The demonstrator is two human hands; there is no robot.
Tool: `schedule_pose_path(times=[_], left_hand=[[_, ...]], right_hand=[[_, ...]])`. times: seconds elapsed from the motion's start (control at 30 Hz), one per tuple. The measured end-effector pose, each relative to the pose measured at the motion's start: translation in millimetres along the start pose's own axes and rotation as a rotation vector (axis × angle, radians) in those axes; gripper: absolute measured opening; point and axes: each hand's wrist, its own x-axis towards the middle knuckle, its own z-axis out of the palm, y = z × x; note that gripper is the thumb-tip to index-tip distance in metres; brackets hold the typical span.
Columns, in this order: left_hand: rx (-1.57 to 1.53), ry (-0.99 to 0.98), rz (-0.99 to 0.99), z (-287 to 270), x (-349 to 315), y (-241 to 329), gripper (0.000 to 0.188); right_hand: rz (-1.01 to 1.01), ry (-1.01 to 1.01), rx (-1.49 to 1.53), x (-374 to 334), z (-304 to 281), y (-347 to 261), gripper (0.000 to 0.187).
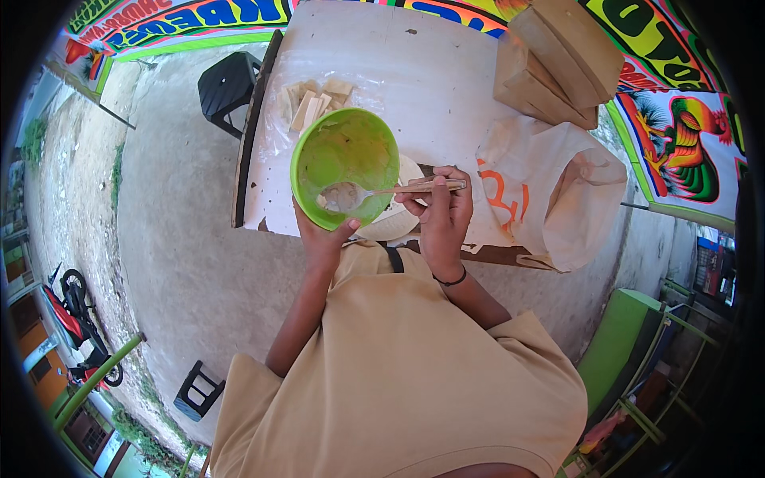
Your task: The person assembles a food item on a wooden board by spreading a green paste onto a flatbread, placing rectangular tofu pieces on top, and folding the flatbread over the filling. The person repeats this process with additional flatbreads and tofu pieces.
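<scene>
My left hand (325,239) grips a green bowl (339,147) from below, its thumb on the near outer wall. The bowl is tilted so its inside shows, smeared with a pale residue. In my right hand (443,211) is a spoon (392,190), held by its handle between thumb and fingers. The spoon's head lies inside the bowl near the rim, with whitish, pasty stuff on it. Partly hidden behind the bowl and my right hand, a pale round plate (390,226) rests at the table's near edge.
On the white table (362,40) lie pale rectangular pieces (307,110) on clear plastic. Brown paper bags (558,60) stand far right, with a whitish bag (550,191) with orange marks nearer. A black stool (227,89) is left of the table, another (199,390) lower left.
</scene>
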Motion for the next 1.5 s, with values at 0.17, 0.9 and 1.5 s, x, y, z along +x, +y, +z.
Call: schedule_pose_path(times=[0.17, 0.9, 1.5], left_hand=[[-0.434, -0.04, -0.267, 4, 14, -6, 0.072], [0.399, -0.199, -0.381, 57, 158, -101, 0.083], [1.246, -0.352, 0.118, -28, 13, -130, 0.065]], right_hand=[[-0.203, 0.094, 0.001, 20, -24, -18, 0.018], [-0.069, 0.358, -0.089, 7, -104, 13, 0.02], [-0.494, -0.351, -0.819, 15, -78, 118, 0.013]])
